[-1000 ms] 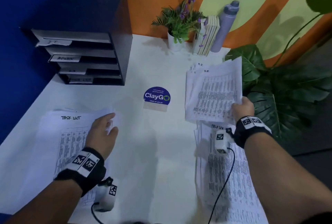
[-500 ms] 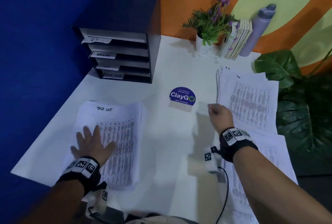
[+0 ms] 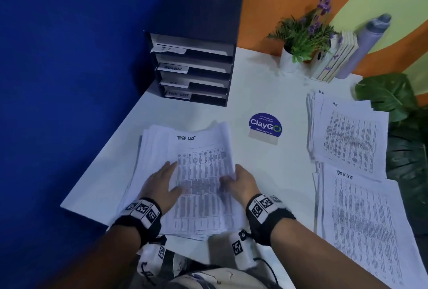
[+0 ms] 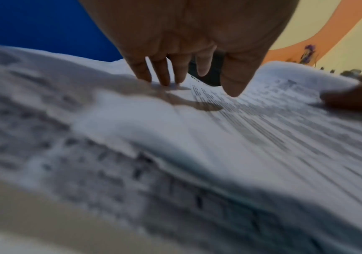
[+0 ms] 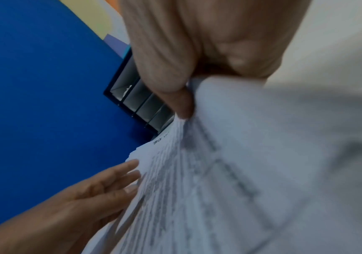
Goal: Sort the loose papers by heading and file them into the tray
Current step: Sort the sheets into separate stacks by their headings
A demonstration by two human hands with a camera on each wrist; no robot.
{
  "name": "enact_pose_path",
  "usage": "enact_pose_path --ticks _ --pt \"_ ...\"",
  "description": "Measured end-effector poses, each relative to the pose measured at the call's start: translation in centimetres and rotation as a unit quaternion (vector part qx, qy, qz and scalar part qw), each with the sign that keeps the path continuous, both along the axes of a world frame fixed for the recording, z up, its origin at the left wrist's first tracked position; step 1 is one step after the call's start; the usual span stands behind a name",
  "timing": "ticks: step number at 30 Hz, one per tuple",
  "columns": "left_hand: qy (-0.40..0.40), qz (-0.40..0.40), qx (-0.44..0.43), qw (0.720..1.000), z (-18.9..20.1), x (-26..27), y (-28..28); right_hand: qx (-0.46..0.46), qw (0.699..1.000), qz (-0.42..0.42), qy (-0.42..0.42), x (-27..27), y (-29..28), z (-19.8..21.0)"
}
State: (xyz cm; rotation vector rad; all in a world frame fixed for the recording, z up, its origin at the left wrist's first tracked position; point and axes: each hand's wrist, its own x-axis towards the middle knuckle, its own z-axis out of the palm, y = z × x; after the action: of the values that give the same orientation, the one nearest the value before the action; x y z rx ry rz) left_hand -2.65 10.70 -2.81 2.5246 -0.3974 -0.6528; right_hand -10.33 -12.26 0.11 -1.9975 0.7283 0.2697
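1. Lying on the white table [image 3: 266, 173] near its front left edge is a stack of papers [image 3: 203, 149] headed "TASK LIST" in handwriting, its sheets fanned unevenly.
2. The right hand [image 3: 239, 183] pinches the stack's right edge, thumb on top and fingers curled beneath, lifting that side; the right wrist view shows the sheets bowed upward under the thumb.
3. The left hand [image 3: 162, 184] lies flat on the left part of the stack with fingers straight and spread, fingertips [image 4: 164, 80] touching the paper.
4. The black tray [image 3: 196, 57] stands at the back left of the table, well apart from the stack, with four shelves; readable labels say "IT", "ADMIN" and "TASK LIST".
5. Two more piles [image 3: 352, 140] lie on the right side, overlapping.
6. A round blue "ClayGo" sign [image 3: 265, 126] lies between the stacks.
7. A potted plant [image 3: 301, 40], books [image 3: 335, 57] and a bottle [image 3: 368, 43] line the back edge.
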Motion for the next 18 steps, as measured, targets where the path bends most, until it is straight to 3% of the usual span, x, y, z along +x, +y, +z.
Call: enact_pose_path --ticks 6,10,15,18 --pt "0.021 0.149 -0.115 0.982 1.5 2.5 0.8 0.087 0.981 -0.166 -0.054 -1.0 -1.8 -1.0" --pt "0.107 0.160 -0.158 0.968 2.2 3.6 1.0 0.116 0.969 -0.210 -0.061 -1.5 -1.6 -1.6" --pt "0.095 0.121 -0.138 0.978 2.3 4.3 1.8 0.105 0.972 -0.205 -0.050 -2.1 -1.6 -2.0" --pt "0.100 0.165 -0.133 0.972 2.0 4.5 2.2 0.079 0.964 -0.251 -0.039 -2.5 -2.5 -2.8"
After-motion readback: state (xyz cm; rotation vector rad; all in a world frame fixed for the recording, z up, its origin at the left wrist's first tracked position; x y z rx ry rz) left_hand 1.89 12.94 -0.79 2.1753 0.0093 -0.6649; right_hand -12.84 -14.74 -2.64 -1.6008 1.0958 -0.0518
